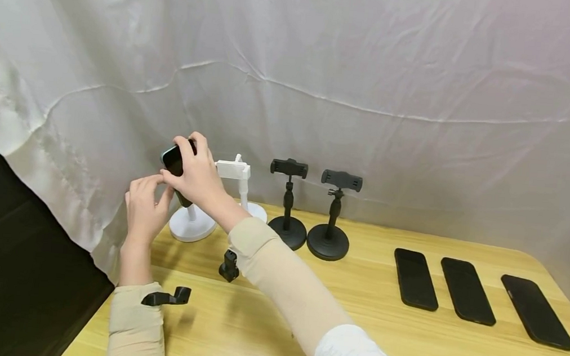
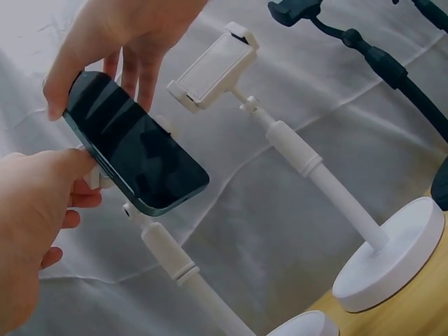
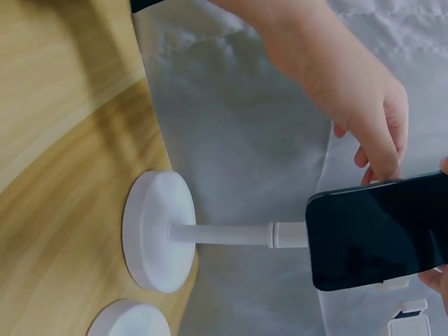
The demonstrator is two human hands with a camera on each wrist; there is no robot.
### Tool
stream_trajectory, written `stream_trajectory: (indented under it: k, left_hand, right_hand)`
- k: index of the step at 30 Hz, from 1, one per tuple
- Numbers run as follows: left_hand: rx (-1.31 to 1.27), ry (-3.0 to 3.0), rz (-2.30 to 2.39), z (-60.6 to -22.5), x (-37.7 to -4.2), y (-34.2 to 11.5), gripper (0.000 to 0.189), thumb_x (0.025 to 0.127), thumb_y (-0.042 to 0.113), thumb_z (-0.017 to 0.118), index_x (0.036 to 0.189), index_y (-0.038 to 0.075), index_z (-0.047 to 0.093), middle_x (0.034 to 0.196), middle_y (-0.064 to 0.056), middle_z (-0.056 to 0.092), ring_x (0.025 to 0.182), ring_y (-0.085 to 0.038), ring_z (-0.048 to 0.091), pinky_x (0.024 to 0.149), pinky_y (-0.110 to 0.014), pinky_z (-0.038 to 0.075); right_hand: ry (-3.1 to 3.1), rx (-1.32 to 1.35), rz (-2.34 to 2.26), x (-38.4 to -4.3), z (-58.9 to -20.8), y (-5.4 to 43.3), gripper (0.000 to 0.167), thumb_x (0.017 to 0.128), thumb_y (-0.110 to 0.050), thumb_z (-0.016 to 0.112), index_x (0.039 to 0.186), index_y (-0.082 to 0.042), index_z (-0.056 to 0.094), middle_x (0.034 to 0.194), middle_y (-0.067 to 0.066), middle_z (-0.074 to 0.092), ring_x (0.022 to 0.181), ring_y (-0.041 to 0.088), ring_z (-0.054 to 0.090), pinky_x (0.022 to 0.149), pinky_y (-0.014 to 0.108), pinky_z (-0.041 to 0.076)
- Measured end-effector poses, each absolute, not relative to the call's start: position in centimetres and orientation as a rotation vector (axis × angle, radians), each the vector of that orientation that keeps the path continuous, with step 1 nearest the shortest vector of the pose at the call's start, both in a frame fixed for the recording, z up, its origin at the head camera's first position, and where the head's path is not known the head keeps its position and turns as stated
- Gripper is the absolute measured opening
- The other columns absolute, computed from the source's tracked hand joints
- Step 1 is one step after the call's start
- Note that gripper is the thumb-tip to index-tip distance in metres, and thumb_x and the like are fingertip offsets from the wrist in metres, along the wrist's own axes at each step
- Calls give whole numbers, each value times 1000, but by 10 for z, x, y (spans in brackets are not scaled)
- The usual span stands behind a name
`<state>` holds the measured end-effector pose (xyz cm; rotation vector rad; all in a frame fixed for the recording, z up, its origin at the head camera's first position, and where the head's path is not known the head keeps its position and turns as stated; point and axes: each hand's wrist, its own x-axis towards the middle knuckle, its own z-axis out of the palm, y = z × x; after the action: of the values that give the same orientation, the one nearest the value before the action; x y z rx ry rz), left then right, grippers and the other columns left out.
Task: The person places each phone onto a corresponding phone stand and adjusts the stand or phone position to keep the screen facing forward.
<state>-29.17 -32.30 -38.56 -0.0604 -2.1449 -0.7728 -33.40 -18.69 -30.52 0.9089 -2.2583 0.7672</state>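
A dark smartphone (image 1: 173, 160) is at the head of the leftmost white phone stand (image 3: 245, 234), tilted, its screen facing me. My right hand (image 1: 197, 175) grips the phone from above, thumb on one side and fingers on the other. On the phone's left side my left hand (image 1: 143, 211) pinches a white end of the stand's clamp (image 2: 94, 178) between thumb and fingers, close against the phone's edge. Most of the clamp is hidden behind the phone. The stand's round white base (image 1: 191, 226) rests on the table.
Another white stand (image 1: 245, 188) stands just right, its holder holding no phone. Further right are two black phone stands (image 1: 288, 201). Three dark phones (image 1: 416, 279) lie in a row at the table's right. A grey-white curtain (image 1: 327, 46) hangs behind the wooden table (image 1: 356, 297).
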Motion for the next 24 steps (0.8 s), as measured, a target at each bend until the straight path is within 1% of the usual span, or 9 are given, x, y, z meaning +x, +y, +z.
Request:
stream_trajectory:
  k: [4,8,16,24]
  left_hand:
    - [-51,-2133,-798,-387,-291,-325,27,93,14,64,114,-3,64,122,-22,64,116,-39,45,91,-57,28]
    - [-49,-2125,-812,-388,-291,-326,27,93,16,64,112,-2,64,121,-21,65,115,-37,46,92,-56,28]
    - [-101,-2044,-845,-390,-293,-327,23,92,13,66,107,-4,66,115,-22,67,112,-38,47,93,-55,28]
    - [-183,-1936,-813,-392,-297,-323,19,89,5,66,101,-9,66,106,-27,67,103,-44,48,91,-54,30]
  right_hand:
    - [-2245,925,745,-331,-305,-188,64,84,-40,73,136,-13,48,138,14,40,108,28,58,90,31,53]
    - [-2233,914,740,-330,-304,-190,62,84,-38,74,135,-12,48,136,15,41,105,28,59,87,31,54]
    - [-2238,884,733,-332,-303,-191,61,84,-38,74,134,-13,49,136,14,41,104,28,59,90,29,53]
    - [-2239,862,718,-332,-304,-191,61,85,-39,73,134,-12,49,138,16,41,103,28,58,90,30,53]
